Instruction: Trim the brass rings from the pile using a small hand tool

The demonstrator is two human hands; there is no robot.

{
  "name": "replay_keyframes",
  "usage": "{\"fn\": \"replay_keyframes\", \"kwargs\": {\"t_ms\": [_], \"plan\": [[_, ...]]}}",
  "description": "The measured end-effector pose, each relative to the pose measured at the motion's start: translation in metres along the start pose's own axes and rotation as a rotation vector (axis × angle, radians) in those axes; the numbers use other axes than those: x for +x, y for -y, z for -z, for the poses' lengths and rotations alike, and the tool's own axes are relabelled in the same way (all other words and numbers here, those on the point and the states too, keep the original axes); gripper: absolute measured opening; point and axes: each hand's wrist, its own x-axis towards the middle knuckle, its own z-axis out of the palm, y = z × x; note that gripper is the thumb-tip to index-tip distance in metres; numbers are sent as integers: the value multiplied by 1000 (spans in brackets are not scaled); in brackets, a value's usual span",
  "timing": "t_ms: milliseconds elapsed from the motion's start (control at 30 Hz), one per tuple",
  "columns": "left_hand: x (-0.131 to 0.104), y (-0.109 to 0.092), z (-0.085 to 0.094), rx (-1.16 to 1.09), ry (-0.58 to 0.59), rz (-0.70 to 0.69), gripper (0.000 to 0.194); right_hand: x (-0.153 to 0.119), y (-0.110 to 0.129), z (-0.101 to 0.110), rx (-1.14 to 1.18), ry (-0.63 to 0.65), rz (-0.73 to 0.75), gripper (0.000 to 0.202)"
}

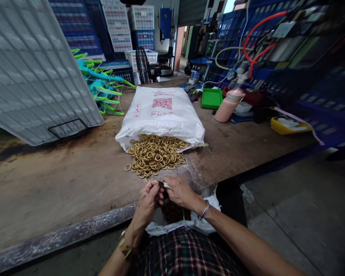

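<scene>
Gold-coloured rings (153, 155) spill in a heap from the mouth of a white woven sack (163, 111) with red print. Just in front of the heap, at the table edge, my two hands meet. My left hand (149, 195) is closed, its fingertips pinching something too small to make out. My right hand (179, 191) is closed around a small tool (165, 184) with a dark tip and a pale body, which points toward my left fingers. Below the hands, an open white bag (211, 207) lies at my lap, with dark ring-like pieces (174, 211) inside.
A grey plastic crate (43, 73) stands tilted on the left, beside blue and green plastic parts (106, 86). Right of the sack are a green tray (212, 98), a pink bottle (228, 105) and a yellow tray (289, 125). The wrapped table edge (63, 234) runs along the front.
</scene>
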Motion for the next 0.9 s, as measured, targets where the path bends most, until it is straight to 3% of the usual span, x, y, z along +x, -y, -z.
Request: {"fn": "replay_keyframes", "kwargs": {"t_ms": [367,467,567,733,900], "plan": [[-1,11,4,72,-22,-56,34,6,3,2,-183,92,-63,21],[-10,11,-2,71,37,-60,33,12,-2,6,-258,66,-120,22],[-17,9,-8,-37,89,-9,33,18,-5,7,-280,31,-155,21],[-16,6,-6,-232,16,50,31,27,3,1,-185,10,7,29],[-13,0,2,-335,-8,75,23,33,11,-1,-218,74,-34,28]]}}
